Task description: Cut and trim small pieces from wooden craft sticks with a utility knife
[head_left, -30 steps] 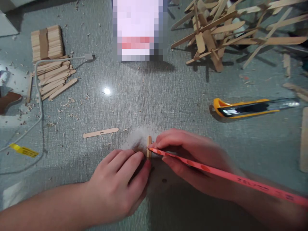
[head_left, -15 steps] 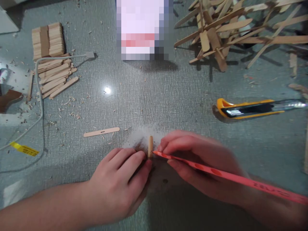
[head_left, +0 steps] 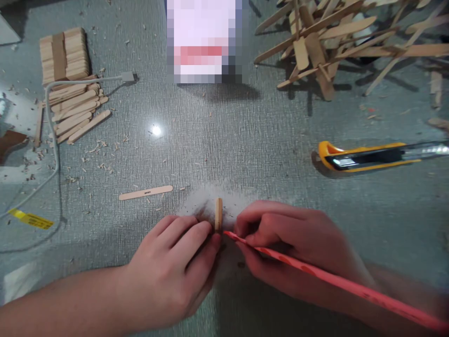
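My left hand (head_left: 184, 267) is closed on the near part of a short wooden craft stick (head_left: 218, 213), whose far end points away from me. A pale worn patch of the table surrounds this stick. Between the fingers of my right hand (head_left: 284, 238) is a long red pencil (head_left: 312, 271) with darker red spots. Its tip lies just right of the stick, close to my left thumb; whether it touches cannot be made out. Another craft stick (head_left: 145, 193) with small dark print lies flat beyond my left hand.
At the far left are a banded bundle of craft sticks (head_left: 75, 56), loose sticks (head_left: 80, 112) and a grey cable (head_left: 58, 154). A yellow utility knife (head_left: 368, 156) lies at right, below a jumbled stick pile (head_left: 322, 51). A blurred-out object (head_left: 201, 37) stands at the back. Wood shavings litter the table.
The pencil tip has moved slightly nearer to me along the stick, and its back end has swung lower. My right fingers are more curled. My left hand stays on the stick.
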Available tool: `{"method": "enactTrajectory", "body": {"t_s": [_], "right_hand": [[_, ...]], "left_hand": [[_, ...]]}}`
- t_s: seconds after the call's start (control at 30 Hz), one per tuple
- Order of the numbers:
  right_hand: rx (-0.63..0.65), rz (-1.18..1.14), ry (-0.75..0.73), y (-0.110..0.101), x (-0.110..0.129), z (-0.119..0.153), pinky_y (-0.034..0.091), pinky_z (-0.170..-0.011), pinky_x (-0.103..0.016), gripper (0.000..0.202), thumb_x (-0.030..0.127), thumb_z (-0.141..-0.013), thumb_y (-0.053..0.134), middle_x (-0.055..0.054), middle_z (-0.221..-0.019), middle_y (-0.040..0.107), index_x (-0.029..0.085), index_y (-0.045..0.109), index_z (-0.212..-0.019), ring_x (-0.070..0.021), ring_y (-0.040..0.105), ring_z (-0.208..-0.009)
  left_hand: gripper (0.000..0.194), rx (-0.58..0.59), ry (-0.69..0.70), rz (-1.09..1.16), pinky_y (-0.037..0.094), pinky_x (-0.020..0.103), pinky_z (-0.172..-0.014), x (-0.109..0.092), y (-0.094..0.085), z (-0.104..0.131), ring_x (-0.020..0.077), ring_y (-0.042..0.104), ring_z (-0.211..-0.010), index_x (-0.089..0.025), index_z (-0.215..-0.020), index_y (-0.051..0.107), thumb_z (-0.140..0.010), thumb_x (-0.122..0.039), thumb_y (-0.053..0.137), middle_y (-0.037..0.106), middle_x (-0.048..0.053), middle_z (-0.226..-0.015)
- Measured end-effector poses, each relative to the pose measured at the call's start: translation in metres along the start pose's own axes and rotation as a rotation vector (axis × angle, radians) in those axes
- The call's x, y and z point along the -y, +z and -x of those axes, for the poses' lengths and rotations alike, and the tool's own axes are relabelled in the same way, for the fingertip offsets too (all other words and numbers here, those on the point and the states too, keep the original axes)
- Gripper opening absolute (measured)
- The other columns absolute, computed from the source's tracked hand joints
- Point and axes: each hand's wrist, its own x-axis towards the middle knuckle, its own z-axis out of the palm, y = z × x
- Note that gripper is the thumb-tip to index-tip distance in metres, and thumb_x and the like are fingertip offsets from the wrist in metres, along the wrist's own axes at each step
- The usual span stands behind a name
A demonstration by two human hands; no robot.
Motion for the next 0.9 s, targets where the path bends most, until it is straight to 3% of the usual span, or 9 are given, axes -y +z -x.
{"method": "enactTrajectory", "body": {"t_s": [0.9], "right_hand": [[0.046,0.02,-0.017,0.0005,-0.0034,-0.0018,0.045,-0.049,-0.021,0.023,0.011,-0.083,0.061,0.003,-0.076,0.069,0.024,0.045,-0.072,-0.0083,0.06,-0.058]], "left_hand": [[0.029,-0.005,0.01,-0.003,0.058,0.044,-0.073,-0.0002,-0.0007,-0.0034,0.0297,0.062,-0.095,-0.002,-0.114,0.072,-0.089,-0.014,0.067,0.069,0.017,-0.108]]}}
